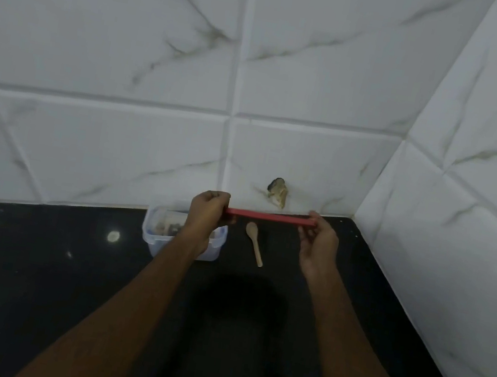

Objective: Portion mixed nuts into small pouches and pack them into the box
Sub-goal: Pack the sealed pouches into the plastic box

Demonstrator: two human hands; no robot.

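Left hand [207, 211] and right hand [318, 246] are gripping the ends of a flat red object [272, 217].
It is hanging above the spoon [255, 243]; a nut tub [152, 233] is sitting left of the spoon.

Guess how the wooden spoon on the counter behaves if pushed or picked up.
Probably stiff and light: the wooden spoon looks small and thin. It lies flat on the glossy dark counter, so a push would likely slide or pivot it, not roll it. Its low handle may need a fingertip pinch.
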